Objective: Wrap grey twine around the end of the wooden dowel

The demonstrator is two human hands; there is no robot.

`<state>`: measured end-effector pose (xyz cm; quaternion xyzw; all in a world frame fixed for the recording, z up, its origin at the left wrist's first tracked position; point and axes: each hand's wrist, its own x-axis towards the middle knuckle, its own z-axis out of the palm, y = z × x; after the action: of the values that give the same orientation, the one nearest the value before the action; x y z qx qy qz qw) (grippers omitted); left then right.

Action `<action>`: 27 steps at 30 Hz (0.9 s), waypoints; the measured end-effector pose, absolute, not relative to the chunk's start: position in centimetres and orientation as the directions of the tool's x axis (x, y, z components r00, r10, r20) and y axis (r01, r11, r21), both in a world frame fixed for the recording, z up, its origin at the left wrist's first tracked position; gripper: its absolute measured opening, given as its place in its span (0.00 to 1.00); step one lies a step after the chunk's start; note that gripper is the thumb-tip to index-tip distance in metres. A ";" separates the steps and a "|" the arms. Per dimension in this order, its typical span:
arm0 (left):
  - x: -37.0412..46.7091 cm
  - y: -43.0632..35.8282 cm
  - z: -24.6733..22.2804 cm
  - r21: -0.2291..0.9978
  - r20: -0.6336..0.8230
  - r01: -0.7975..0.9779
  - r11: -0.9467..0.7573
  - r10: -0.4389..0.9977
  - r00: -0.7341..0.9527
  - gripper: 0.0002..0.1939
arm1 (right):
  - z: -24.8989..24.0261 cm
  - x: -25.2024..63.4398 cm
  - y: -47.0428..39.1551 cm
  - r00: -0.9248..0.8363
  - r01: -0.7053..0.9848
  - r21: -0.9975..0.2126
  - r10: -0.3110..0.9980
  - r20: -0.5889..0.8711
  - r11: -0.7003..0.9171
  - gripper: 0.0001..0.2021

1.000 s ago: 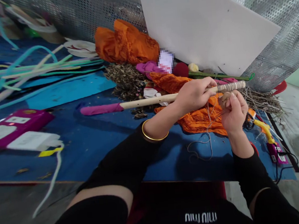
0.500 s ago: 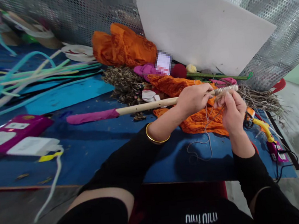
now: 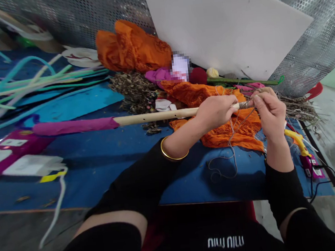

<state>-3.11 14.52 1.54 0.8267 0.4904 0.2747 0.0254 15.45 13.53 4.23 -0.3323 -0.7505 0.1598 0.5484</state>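
A pale wooden stick (image 3: pixel 154 117) lies nearly level above the blue table, its left part wrapped in magenta cloth (image 3: pixel 76 126). My left hand (image 3: pixel 215 111) is closed round the stick near its right end. Thin grey string (image 3: pixel 232 150) hangs from there and trails in loops on the table; coils of it circle the stick just right of my left hand. At the right end my right hand (image 3: pixel 269 107) is closed, thumb and fingers pinching the string by the coils. Its fingers partly hide the stick's tip. Orange cloth (image 3: pixel 231 134) lies beneath both hands.
Dried plant matter (image 3: pixel 134 93), bundled orange cloth (image 3: pixel 135 49) and a white board (image 3: pixel 222 20) are behind. Coloured strips (image 3: pixel 31 86) and a magenta box (image 3: pixel 11 148) lie left. A yellow-handled tool (image 3: pixel 297 140), twigs (image 3: pixel 300 109) and cables are at the right.
The stick's magenta end has shifted left and slightly up, and the stick is more level. My right hand has moved right and now covers the stick's tip.
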 end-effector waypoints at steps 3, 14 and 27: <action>-3.1 14.5 1.4 0.280 0.438 0.799 -0.533 0.811 0.388 0.12 | 4.2 15.4 13.6 -0.194 0.301 -0.634 0.697 0.690 0.712 0.16; -3.1 14.3 1.4 0.276 0.455 0.800 -0.533 0.806 0.380 0.12 | 3.2 15.6 15.2 -0.274 0.299 -0.576 0.647 0.712 0.761 0.19; -2.4 13.8 1.2 -0.021 0.517 0.822 -0.569 0.698 0.496 0.15 | 2.6 16.0 16.0 -0.291 0.444 -0.593 0.734 0.613 0.672 0.14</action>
<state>-2.44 13.76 1.25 0.8546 0.4445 0.2331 -0.1333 15.97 16.01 2.57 -0.3736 -0.7881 0.1566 0.4634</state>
